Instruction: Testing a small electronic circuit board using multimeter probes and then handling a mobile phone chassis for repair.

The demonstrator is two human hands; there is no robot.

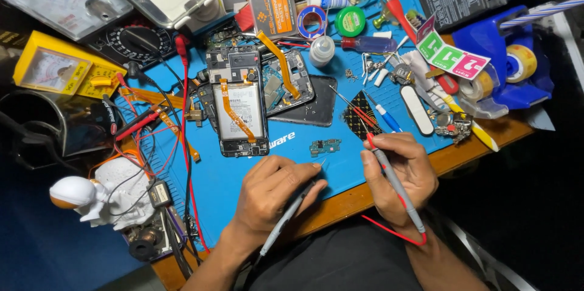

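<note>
left hand [271,190] pinching black probe [292,209], right hand [398,172] pinching red probe [389,175], small circuit board [325,147] at 12 o'clock of the left hand, blue mat [243,175] on tabletop [468,145]

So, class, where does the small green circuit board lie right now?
In the head view, the small green circuit board lies on the blue mat, just right of the opened phone, between the probe tips.

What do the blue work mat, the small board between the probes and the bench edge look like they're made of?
Blue work mat: probably silicone or rubber, matte and soft-looking with moulded ridges. Small circuit board: dark rigid laminate with metallic parts, likely fibreglass. Bench edge: brown with a slight sheen, seemingly wood or wood laminate. The probes held in the left hand and right hand look like grey plastic.
</note>
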